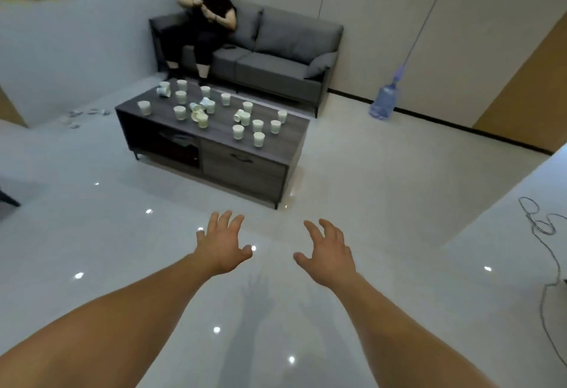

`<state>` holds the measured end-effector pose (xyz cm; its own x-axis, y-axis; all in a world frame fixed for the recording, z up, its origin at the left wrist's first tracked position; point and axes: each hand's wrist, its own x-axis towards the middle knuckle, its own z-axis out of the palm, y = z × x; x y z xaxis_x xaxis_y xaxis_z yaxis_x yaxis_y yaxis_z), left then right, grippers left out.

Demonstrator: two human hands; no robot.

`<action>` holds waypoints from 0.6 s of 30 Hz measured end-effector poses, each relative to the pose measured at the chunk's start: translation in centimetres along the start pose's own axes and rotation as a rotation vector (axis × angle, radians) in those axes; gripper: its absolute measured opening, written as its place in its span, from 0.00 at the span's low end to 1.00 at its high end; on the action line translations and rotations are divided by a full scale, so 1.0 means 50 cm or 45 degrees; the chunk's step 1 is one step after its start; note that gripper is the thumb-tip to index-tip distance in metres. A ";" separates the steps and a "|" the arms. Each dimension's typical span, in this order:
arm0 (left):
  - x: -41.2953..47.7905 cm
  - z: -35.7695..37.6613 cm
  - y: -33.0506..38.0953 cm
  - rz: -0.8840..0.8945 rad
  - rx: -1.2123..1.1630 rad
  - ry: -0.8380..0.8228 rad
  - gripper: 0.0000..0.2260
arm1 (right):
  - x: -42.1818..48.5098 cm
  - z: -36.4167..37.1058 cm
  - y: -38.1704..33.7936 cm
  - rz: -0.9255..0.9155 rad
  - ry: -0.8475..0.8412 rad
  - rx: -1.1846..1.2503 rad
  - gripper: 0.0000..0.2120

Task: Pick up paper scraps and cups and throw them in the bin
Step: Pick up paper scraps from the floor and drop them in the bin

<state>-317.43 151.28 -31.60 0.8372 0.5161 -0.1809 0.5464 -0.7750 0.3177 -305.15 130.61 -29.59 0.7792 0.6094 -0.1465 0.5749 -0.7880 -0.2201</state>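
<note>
Left hand [222, 245], right hand [328, 252] spread, empty; cups [238, 132] crowd table [245, 174]; sofa [276, 71] beyond.

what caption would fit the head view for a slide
Open left hand and right hand reach toward a coffee table littered with paper cups, a person seated on the sofa behind

Light: even, cool, moderately bright, coming from overhead. The glossy floor [92, 228] carries small white glare spots across the lower left and lower centre, and one at the right. Soft grey shadows of the left hand [222, 246] and right hand [328, 255] fall at bottom centre. Wide-angle distortion: wall lines and the cord [429, 3] at upper right lean and bow. Overall soft focus; cups [239, 132] lack detail, and the upper left corner is blurred.
</note>
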 end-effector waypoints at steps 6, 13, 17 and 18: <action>0.049 -0.087 -0.197 -0.222 -0.103 0.075 0.35 | 0.174 0.020 -0.236 -0.223 -0.058 -0.013 0.36; 0.165 -0.166 -0.373 -0.472 -0.131 0.103 0.35 | 0.403 0.087 -0.445 -0.476 -0.128 -0.013 0.37; 0.251 -0.247 -0.457 -0.581 -0.136 0.166 0.35 | 0.559 0.095 -0.554 -0.556 -0.152 0.020 0.37; 0.272 -0.270 -0.477 -0.611 -0.133 0.185 0.34 | 0.595 0.091 -0.585 -0.586 -0.157 0.024 0.37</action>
<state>-319.40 181.69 -29.08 0.4765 0.8560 -0.2007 0.8570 -0.4012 0.3234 -299.95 172.17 -31.91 0.4089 0.9014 -0.1427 0.8478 -0.4331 -0.3060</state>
